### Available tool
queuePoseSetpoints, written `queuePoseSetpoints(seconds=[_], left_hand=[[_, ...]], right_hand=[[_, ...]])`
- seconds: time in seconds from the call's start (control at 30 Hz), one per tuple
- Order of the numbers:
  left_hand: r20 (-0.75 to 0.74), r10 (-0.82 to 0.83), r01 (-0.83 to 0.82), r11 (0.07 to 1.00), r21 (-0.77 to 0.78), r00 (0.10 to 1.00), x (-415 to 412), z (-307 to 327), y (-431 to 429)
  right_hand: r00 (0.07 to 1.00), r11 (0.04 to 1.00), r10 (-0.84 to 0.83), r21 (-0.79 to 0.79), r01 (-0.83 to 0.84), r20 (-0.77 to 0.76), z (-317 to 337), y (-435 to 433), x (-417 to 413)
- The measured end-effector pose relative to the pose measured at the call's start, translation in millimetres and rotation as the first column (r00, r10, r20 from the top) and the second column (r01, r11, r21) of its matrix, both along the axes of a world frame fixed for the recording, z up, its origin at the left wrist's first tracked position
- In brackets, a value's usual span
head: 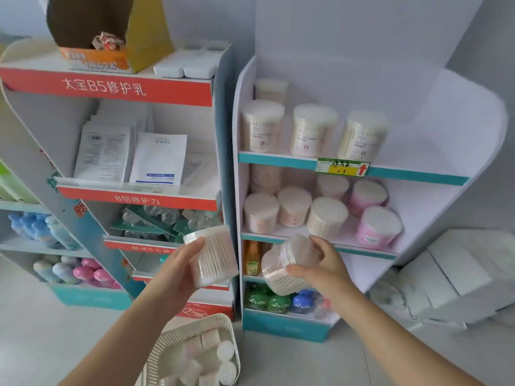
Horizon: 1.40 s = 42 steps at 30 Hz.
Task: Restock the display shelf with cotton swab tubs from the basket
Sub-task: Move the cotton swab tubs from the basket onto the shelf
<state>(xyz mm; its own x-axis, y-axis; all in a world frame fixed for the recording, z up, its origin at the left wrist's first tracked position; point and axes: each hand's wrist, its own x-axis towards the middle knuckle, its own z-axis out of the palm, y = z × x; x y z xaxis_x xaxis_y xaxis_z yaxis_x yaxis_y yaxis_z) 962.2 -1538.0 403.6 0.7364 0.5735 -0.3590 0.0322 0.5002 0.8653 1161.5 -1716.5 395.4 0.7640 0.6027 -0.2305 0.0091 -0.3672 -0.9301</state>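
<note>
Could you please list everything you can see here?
left tub: one, clear, white swabs, in left hand
right tub: one, clear, pinkish swabs, in right hand
basket: one, cream, floor below
basket tubs: several, white and pinkish, in basket
display shelf: one, white with teal edges, right
top-tier tubs: four visible, cream, top tier
pale tubs: about five, white to peach, middle tier
pink tubs: two, pink, middle tier right
price tag: one, green and yellow, top tier's edge
round bottles: several, green and blue, bottom tier
red stand: one, red and white, left
sachets: a stack, white, on red stand
white boxes: a pile, white, floor right
left hand: one, grips left tub
right hand: one, grips right tub
</note>
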Motion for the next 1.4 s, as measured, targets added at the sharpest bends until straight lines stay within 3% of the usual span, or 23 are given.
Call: queuePoseSetpoints(seconds=[0.27,0.43,0.57,0.77,1.03,1.2,1.4], left_hand=[[-0.04,0.01,-0.008,0.999,0.04,0.999,13.0,41.0,0.7],[-0.057,0.019,-0.014,0.995,0.099,0.998,17.8,75.6,4.5],[-0.049,0.052,-0.047,0.993,0.11,0.997,26.0,92.4,5.7],[-0.085,0.075,-0.066,0.992,0.103,0.994,32.0,86.6,6.8],[-0.137,0.029,-0.012,0.992,0.128,0.99,40.8,74.5,6.4],[-0.129,-0.009,0.027,0.989,0.145,0.992,49.1,75.7,0.7],[-0.112,-0.018,0.036,0.987,0.16,0.994,60.7,87.2,-6.5]], right_hand=[[0.932,0.976,0.109,-0.217,-0.034,0.345,28.2,0.0,48.7],[0.883,0.962,0.132,-0.273,-0.005,0.45,37.2,4.1,74.2],[0.843,0.953,0.219,-0.293,-0.077,0.491,35.6,10.1,87.9],[0.733,0.851,0.485,-0.45,-0.27,0.477,18.9,33.3,99.0],[0.633,0.787,0.6,-0.503,-0.358,0.489,12.1,76.6,125.5],[0.641,0.821,0.556,-0.47,-0.325,0.529,-2.1,86.1,130.6],[0.648,0.842,0.483,-0.515,-0.16,0.589,-4.9,76.4,115.7]])
